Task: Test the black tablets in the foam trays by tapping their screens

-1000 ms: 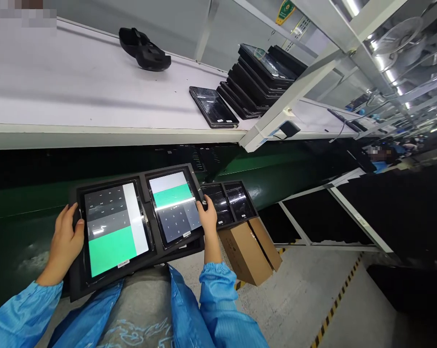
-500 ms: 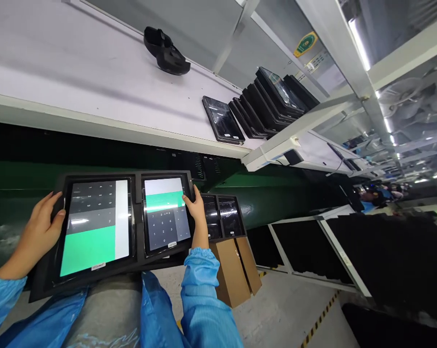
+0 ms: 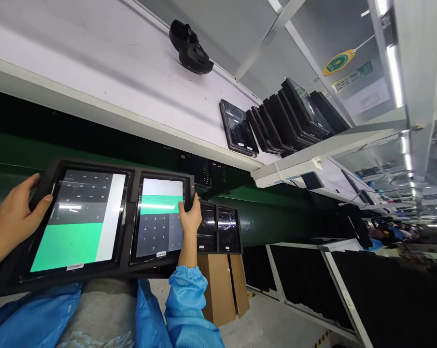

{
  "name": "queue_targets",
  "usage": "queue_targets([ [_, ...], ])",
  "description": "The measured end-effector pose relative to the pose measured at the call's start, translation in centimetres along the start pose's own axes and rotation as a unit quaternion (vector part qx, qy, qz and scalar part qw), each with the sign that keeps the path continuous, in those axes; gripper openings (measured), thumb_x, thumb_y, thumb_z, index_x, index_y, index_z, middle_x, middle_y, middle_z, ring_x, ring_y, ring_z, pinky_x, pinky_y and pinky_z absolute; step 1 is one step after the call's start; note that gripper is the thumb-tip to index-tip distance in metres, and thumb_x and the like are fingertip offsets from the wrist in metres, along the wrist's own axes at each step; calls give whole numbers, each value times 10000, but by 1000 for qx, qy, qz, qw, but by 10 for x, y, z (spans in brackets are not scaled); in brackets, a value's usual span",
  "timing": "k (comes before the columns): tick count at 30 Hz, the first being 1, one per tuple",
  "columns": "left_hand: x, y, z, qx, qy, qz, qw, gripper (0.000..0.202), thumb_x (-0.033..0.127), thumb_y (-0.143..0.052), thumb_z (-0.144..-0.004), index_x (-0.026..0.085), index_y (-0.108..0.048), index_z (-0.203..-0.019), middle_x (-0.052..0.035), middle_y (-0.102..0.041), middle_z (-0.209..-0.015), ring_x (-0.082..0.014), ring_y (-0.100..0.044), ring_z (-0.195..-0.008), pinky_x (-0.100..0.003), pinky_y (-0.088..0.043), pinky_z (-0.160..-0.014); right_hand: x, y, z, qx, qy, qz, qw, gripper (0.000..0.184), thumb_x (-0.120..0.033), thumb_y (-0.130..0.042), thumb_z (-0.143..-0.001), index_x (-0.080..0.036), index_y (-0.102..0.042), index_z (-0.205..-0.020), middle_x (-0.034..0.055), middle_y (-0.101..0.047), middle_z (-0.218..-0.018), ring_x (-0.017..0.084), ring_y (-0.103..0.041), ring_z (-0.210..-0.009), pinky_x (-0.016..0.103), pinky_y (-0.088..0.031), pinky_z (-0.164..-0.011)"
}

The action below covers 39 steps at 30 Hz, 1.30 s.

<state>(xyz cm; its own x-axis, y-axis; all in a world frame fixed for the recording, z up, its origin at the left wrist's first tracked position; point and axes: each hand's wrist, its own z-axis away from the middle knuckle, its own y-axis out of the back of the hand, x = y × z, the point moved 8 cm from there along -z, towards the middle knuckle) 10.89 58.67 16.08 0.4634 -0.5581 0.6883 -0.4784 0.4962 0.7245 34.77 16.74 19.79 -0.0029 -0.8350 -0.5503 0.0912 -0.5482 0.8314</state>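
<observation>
A black tray [image 3: 128,241] is held above my lap, tilted a little, with two tablets lying in its compartments. Both screens are lit with a calculator keypad and a green band: the left tablet [image 3: 77,212] shows it sideways, the right tablet [image 3: 158,215] upright. My left hand [image 3: 17,217] is closed on the tray's left edge, thumb on top. At the opposite edge my right hand [image 3: 191,217] grips the tray, its thumb reaching over the rim beside the right tablet's screen. The fingers beneath the tray are hidden.
Beyond my right hand lies another black tray [image 3: 239,232] with dark-screened tablets, above a cardboard box [image 3: 220,285]. On the white shelf [image 3: 105,63] are a black strapped object [image 3: 192,50], a flat tablet [image 3: 239,128] and a leaning row of tablets [image 3: 294,116]. A green belt [image 3: 261,222] runs below.
My view has tilted, so the shelf and its tablets sit farther right and mostly lower. The held tray and both hands appear farther left; both hands keep their grip.
</observation>
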Motion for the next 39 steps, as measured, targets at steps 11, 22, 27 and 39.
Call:
queue_targets([
  [11,192,-91,108,-88,-411,-89,903,360,334,-493,-975,288,-607,-1313,-55,-389,-1570,-329,-300,-1482,-538,-379,-1176,-2,0,-5,25,26,1,999,798,-535,-552,-880,-85,-384,-1517,204,-474,-1514,339,-448,-1405,467,-407,-1110],
  [22,209,-131,104,-82,-423,-161,888,413,408,-470,-989,277,-583,-1364,-70,-275,-1619,-345,-251,-1500,-629,-265,-1192,0,5,1,8,-8,-90,996,815,-645,-517,-879,-140,-418,-1512,160,-464,-1535,351,-439,-1417,496,-401,-1125],
  [27,205,-115,103,-69,-432,-150,887,369,370,-464,-990,250,-636,-1293,-40,-335,-1593,-311,-266,-1497,-576,-181,-1241,7,3,-1,-4,-13,-92,996,769,-613,-486,-897,-159,-415,-1514,149,-484,-1521,338,-459,-1401,483,-424,-1104],
  [39,129,-40,86,-4,-229,-18,973,587,417,-348,-977,426,-211,-1548,45,-345,-1592,-325,-282,-1489,-578,-142,-1281,-15,2,1,-6,43,39,998,1033,-609,-645,-817,-25,-235,-1564,258,-397,-1549,405,-384,-1420,499,-314,-1150],
])
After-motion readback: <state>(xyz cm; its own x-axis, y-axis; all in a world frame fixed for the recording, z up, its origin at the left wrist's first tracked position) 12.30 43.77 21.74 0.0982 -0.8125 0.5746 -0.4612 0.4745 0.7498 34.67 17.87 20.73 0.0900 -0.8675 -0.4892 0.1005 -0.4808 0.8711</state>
